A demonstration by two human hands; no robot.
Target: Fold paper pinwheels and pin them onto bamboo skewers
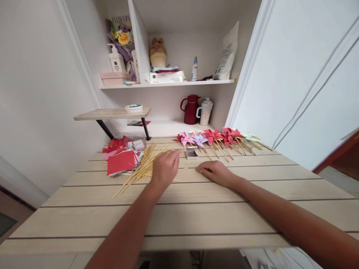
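My left hand (pixel 165 166) is above the right end of a loose pile of thin wooden sticks (pixel 140 168). Its fingers are curled together, and what they hold, if anything, is hidden. A little to the right, my right hand (pixel 214 172) rests on the tabletop with its fingers bent and closed, and nothing shows in them. Between and just beyond the two hands stands a small open box (pixel 192 153) with tiny metallic pieces inside. Several paper pinwheels (pixel 213 136) on sticks, in pink, lilac, red and pale green, lie in a row behind my right hand.
Red paper sheets (pixel 120 163) are stacked left of the sticks, beside a clear plastic packet (pixel 136 144). A small raised shelf (pixel 112 114) carries a round white container (pixel 134 108). A dark red jug (pixel 192 110) and a speckled cup (pixel 206 113) stand at the back.
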